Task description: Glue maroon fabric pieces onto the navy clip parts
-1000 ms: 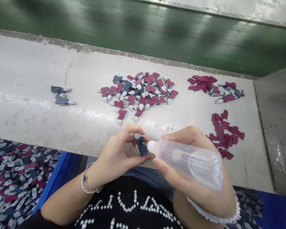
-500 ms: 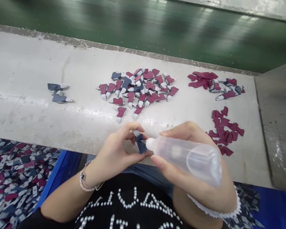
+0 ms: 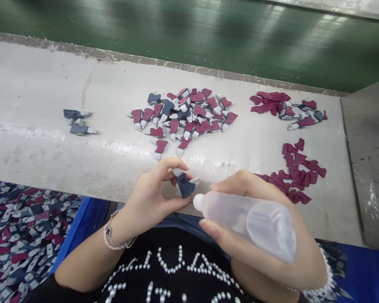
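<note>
Green conveyor belt (image 3: 189, 38) runs behind a pale, scuffed work ledge (image 3: 41, 88), and the landmark on that ledge is a central heap of maroon-and-navy pieces (image 3: 183, 113), possibly shoe-upper parts, though the view is too coarse to be sure. Left of the heap lie two navy pieces (image 3: 78, 124); right of it sit a mixed cluster (image 3: 287, 107) and, nearer the person, loose maroon cut-outs (image 3: 298, 172).

Just in front of the heap, the left hand (image 3: 154, 195) pinches a navy-and-white piece (image 3: 183, 186) narrowly between thumb and fingertips. The right hand (image 3: 240, 187) has its fingers wrapped around a translucent squeeze bottle (image 3: 246, 223), whose white tip (image 3: 198, 202) sits just beside the piece, with a small gap between them. Down and left of the heap, a blue bin (image 3: 82, 219) brims with similar pieces — a beaded bracelet (image 3: 112, 237) circles the left wrist above it.
</note>
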Demonstrator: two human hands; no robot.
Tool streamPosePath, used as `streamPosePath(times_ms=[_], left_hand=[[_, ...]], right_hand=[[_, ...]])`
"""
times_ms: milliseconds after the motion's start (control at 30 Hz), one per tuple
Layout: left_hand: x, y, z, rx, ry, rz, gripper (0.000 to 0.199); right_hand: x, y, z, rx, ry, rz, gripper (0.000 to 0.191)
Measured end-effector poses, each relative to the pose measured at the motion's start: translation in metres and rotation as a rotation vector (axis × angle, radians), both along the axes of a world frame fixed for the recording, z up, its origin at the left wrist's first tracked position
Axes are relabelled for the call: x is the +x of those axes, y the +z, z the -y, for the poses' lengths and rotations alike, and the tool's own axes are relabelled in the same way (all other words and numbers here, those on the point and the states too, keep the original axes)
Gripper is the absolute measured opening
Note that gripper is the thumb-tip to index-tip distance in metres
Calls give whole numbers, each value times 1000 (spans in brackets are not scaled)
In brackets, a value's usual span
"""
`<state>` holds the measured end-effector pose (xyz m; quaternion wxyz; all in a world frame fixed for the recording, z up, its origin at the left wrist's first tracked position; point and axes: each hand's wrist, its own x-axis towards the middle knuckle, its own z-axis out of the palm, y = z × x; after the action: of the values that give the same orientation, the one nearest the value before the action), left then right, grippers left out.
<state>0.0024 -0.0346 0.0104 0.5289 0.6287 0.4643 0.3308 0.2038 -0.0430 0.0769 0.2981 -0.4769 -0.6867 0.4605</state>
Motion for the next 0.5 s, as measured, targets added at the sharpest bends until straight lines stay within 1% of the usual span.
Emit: streamPosePath(times_ms=[67, 233, 400, 500], left_hand=[[0, -1, 0, 1, 4, -6, 49], [0, 0, 1, -14, -20, -1, 46], [-1, 2, 0, 34, 8, -40, 49], [0, 1, 1, 50, 17, -62, 50]], right_hand=[[1, 0, 1, 10, 16, 5, 19], [0, -3, 2, 5, -51, -17, 18], [2, -3, 1, 0, -9, -17, 19], [3, -2, 2, 12, -17, 3, 20]])
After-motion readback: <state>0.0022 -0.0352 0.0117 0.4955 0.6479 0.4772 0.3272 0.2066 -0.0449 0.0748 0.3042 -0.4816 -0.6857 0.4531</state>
